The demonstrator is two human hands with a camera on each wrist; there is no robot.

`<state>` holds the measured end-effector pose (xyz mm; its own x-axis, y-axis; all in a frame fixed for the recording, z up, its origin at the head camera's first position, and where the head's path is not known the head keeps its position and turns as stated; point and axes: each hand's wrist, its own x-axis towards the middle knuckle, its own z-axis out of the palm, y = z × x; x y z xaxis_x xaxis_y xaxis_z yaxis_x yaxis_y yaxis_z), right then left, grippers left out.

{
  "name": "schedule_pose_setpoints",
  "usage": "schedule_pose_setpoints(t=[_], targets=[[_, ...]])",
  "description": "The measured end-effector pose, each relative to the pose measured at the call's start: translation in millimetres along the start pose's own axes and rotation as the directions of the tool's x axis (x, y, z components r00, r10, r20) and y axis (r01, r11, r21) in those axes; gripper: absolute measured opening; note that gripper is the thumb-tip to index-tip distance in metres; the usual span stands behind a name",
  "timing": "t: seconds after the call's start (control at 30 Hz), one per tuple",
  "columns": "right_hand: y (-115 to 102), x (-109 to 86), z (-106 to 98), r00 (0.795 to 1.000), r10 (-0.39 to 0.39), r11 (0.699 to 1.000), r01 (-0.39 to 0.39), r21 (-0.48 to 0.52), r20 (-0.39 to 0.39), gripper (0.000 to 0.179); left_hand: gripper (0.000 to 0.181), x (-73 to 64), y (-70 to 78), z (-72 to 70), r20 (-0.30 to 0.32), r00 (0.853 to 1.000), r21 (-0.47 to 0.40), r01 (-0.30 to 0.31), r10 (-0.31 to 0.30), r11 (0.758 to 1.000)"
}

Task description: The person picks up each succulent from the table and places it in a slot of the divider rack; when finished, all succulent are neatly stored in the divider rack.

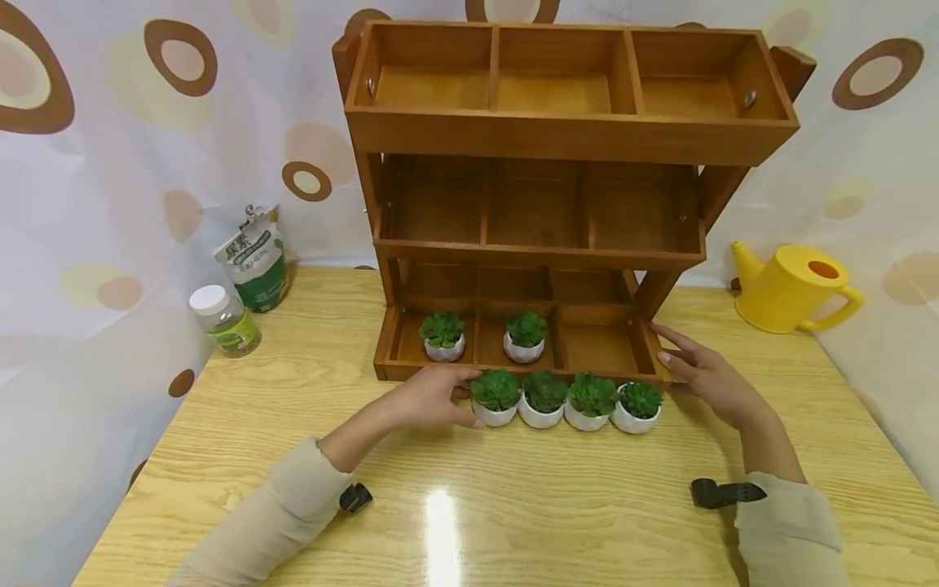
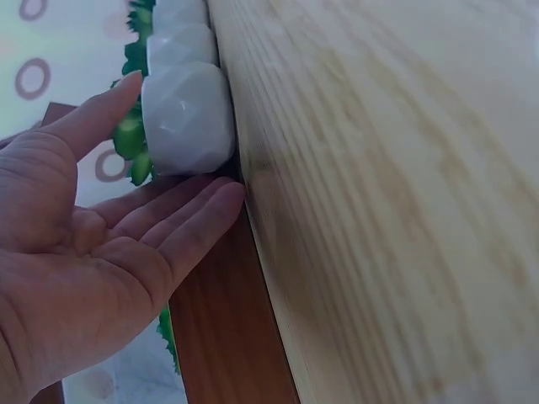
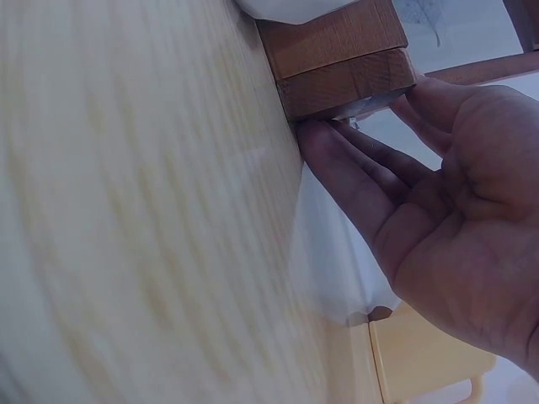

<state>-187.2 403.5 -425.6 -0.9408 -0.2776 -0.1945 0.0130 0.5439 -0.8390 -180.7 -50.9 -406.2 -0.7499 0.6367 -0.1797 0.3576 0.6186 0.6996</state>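
Several small succulents in white faceted pots stand in a row on the table, along the front of a brown wooden shelf (image 1: 572, 140). At the leftmost succulent pot (image 2: 189, 118) is my left hand (image 1: 433, 397), its fingers (image 2: 198, 223) extended beside the pot's base and its thumb apart from them. The rightmost potted succulent (image 1: 637, 408) stands close to the shelf's front right corner. My right hand (image 1: 707, 379) is at the right end of the bottom tier, straight fingertips against its side panel (image 3: 345, 88). Two potted succulents (image 1: 443, 336) sit in the bottom tier's left and middle compartments.
A yellow watering can (image 1: 792, 289) stands at the back right of the wooden table (image 1: 572, 497). At the back left are a white-lidded jar (image 1: 226, 322) and a green and white pouch (image 1: 257, 265) closed with a clip. A patterned cloth (image 1: 95, 204) hangs behind.
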Motion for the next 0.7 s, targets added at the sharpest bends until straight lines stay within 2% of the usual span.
schedule_pose_setpoints(t=[0.47, 0.7], targets=[[-0.2, -2.7, 1.0, 1.000, 0.010, 1.000, -0.010, -0.013, -0.007, 0.063, 0.079, 7.5, 7.6, 5.8, 0.001, 1.000, 0.066, -0.012, 0.012, 0.998], [-1.4, 0.0, 1.8, 1.000, 0.016, 1.000, -0.016, -0.009, -0.011, 0.063, 0.076, 10.8, 9.6, 8.7, -0.012, 0.999, 0.072, -0.029, 0.030, 0.997]])
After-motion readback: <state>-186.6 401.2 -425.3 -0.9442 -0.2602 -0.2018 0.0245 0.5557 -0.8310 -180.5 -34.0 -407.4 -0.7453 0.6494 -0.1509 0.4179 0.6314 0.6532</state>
